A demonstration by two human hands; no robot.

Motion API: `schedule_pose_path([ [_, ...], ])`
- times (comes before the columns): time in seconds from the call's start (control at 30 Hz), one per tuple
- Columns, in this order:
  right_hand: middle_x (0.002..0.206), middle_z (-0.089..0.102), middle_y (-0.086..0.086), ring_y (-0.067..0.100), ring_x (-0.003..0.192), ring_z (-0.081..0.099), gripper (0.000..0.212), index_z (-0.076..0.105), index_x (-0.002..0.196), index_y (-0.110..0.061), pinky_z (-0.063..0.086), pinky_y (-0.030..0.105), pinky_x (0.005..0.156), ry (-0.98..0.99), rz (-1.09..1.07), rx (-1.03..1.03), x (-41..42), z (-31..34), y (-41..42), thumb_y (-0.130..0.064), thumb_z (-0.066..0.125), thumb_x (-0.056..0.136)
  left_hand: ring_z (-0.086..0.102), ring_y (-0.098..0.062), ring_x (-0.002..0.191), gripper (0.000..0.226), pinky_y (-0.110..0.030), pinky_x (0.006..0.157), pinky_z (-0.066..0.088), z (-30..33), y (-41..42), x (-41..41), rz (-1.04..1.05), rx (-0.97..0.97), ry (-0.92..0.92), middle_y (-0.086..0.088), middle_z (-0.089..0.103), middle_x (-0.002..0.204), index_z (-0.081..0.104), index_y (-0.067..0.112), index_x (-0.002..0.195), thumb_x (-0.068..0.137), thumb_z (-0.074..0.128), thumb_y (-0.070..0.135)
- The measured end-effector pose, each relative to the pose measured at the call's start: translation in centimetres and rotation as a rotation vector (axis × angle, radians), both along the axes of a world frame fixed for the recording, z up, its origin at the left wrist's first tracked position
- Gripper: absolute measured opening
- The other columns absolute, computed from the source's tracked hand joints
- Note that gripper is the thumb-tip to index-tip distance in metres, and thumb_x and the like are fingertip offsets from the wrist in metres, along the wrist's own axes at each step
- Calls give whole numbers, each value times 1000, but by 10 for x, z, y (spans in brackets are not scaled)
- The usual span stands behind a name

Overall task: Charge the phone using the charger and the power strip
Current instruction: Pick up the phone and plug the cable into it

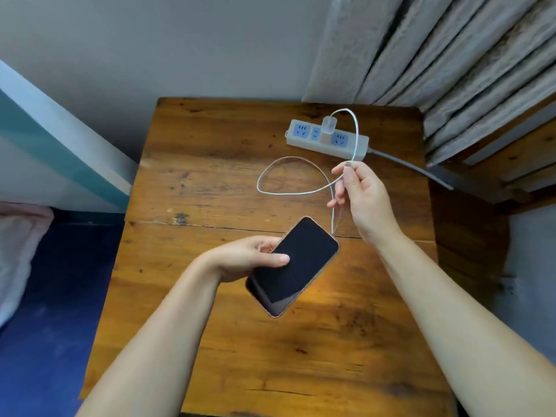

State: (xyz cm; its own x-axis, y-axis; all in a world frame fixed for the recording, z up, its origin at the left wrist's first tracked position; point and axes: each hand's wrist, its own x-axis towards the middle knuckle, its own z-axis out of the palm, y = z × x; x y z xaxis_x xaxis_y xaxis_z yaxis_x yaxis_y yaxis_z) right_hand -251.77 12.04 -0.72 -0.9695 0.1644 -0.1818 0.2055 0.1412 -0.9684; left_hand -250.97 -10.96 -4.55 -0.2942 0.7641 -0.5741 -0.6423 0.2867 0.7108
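Charger brick (327,125) already seated in the power strip (328,139), which lies at the table's (210,139) far edge, roughly one o'clock from centre, near the curtain (451,55); the strip's own grey lead (421,170) runs off toward three o'clock. So the mains end looks done — the step in hand is joining cable to phone. White cable (288,192) rises from the brick, arcs over toward the right hand (359,194), and also throws a loose loop on the wood at about eleven o'clock of that hand. Right hand is closed in a pinch on the cable, thumb and forefinger at the top, the other fingers loosely curled; a length hangs below the hand toward the phone's upper corner. The plug tip itself I cannot make out (blurred against the table, possibly the end hanging near the phone). Left hand (255,260) grips the phone (293,266) from its left side, thumb across the dark screen, holding it above the table's middle, long axis tilted from seven to one o'clock. Screen is dark — no charging sign. Judgement: next move calls for working the fingers down the cable to the connector, turning the phone so its port end faces the right hand, then lining up and pushing straight in. Slack in the loop looks ample.
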Motion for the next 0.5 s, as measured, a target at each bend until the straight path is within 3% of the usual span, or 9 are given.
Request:
schedule_pose_path([
  [0.13,62,47,-2,0,50,43,25,63,104,-17,37,8,51,-4,235,102,17,-1,-34,-22,39,100,68,-17,97,44,-29,73,57,0,-57,11,541,41,-137,-1,73,105,59,16,118,79,70,34],
  [0.3,73,68,-2,4,54,44,25,63,108,-11,37,14,53,-299,538,-32,44,-12,-81,-18,42,99,69,-20,92,24,-37,71,60,-8,-59,16,1190,86,-285,-5,72,100,57,16,116,94,50,21],
  [0.4,85,75,0,6,61,52,25,68,101,-15,40,17,53,-368,603,-47,52,-18,-102,-22,44,98,65,-22,96,31,-37,72,57,-8,-51,12,1423,95,-357,-9,67,106,52,11,124,95,49,20],
  [0.5,90,77,-1,8,59,54,23,68,102,-20,40,14,49,-345,547,-59,52,-20,-117,-25,46,98,66,-24,92,35,-35,66,55,-6,-47,10,1515,98,-437,-12,67,104,50,7,127,95,49,21],
])
